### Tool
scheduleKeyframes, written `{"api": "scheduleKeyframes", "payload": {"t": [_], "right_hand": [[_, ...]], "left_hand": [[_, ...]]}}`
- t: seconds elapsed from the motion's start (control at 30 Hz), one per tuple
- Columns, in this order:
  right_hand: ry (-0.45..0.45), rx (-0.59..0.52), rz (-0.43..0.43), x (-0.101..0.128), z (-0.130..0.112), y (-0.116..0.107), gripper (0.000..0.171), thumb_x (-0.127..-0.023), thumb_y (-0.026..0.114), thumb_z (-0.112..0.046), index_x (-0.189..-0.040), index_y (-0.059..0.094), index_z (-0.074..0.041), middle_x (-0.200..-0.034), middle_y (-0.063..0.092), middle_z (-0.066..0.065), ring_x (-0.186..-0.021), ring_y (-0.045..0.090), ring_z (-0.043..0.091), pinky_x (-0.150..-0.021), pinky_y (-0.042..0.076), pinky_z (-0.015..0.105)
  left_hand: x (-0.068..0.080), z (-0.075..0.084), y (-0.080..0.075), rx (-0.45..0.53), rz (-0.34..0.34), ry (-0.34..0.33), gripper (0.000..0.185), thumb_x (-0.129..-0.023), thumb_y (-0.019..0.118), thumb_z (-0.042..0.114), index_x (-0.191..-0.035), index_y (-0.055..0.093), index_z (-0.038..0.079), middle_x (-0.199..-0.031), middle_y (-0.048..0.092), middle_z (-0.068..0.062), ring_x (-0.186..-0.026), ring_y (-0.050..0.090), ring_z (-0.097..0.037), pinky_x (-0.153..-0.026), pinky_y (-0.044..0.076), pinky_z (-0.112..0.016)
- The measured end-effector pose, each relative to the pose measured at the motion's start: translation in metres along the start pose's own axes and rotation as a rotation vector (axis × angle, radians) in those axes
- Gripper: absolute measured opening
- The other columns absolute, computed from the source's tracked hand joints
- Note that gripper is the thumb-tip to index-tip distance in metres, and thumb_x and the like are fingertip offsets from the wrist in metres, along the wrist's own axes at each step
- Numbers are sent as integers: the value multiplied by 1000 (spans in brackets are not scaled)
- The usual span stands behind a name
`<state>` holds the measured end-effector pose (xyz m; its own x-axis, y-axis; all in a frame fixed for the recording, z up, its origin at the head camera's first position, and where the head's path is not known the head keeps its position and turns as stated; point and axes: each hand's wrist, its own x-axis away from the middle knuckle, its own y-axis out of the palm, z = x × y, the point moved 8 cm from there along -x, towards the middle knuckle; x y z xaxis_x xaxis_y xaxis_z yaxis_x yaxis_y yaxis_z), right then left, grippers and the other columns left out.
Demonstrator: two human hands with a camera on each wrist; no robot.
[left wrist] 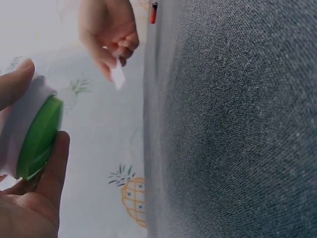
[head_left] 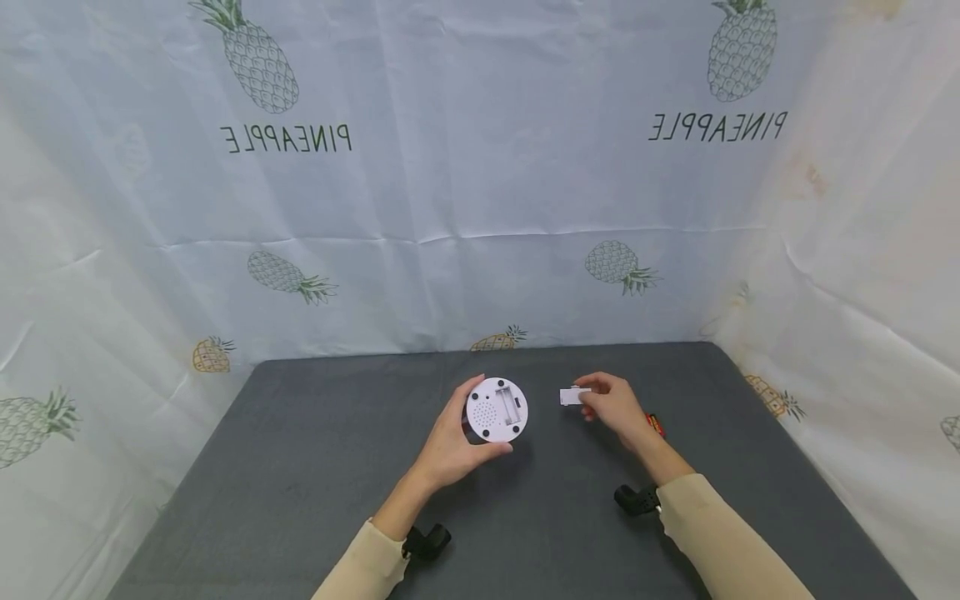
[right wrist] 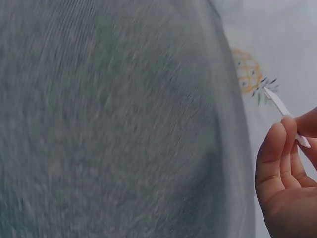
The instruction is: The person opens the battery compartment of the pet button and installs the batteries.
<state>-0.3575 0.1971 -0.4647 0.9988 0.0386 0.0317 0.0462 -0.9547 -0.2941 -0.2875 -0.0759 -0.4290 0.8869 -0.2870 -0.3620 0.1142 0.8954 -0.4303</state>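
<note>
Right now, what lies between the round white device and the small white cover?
Nothing: the head view shows only bare grey mat between the round device and the white cover.

One head view from above, two close wrist views

The head camera looks forward and down over the dark grey felt-covered table (head_left: 315, 467). Each wrist camera sits close beside its hand, facing along the tabletop towards the pineapple-printed white cloth backdrop (head_left: 480, 208), which all three views share.

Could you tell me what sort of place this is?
Probably a makeshift recording booth: a grey table is walled on three sides by a pineapple-print cloth. The left hand holds a round device; the right hand pinches a small white cover.
</note>
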Motion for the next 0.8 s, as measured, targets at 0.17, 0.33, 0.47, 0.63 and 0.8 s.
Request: {"api": "scheduleKeyframes", "payload": {"t": [0.17,0.33,0.47,0.63,0.8], "right_hand": [[36,33,-17,-7,12,-1,27,-97,61,-3,-123,64,4,-92,62,13,-71,61,20,-66,56,34],[63,49,-47,-12,19,-1,27,-98,63,-4,-123,64,6,-95,65,14,-72,62,20,-66,56,33],[81,40,-60,-12,22,-1,26,-97,65,-3,-120,64,9,-96,67,15,-72,63,19,-66,56,31],[56,92,-72,-12,25,-2,24,-95,67,-1,-116,64,11,-93,69,16,-71,65,19,-64,57,32],[-33,314,-60,-11,19,-6,22,-92,70,-5,-111,67,8,-88,68,12,-67,65,18,-59,55,32]], "left_hand": [[0,-2,1,-2,-2,0,105,-74,94,27,-158,32,27,-142,49,-4,-115,56,-20,-94,51,-37],[1,-1,1,-13,-6,-4,105,-74,94,27,-158,32,27,-141,50,-4,-115,56,-19,-93,50,-35],[2,1,1,-23,-7,6,105,-73,94,26,-158,32,25,-141,50,-5,-116,56,-19,-92,51,-35],[2,-1,1,-28,-7,3,105,-72,94,25,-158,32,26,-141,50,-4,-116,55,-18,-92,50,-34],[2,-2,2,-17,-14,-3,105,-73,94,23,-158,32,24,-140,50,-3,-115,56,-17,-91,51,-33]]}}
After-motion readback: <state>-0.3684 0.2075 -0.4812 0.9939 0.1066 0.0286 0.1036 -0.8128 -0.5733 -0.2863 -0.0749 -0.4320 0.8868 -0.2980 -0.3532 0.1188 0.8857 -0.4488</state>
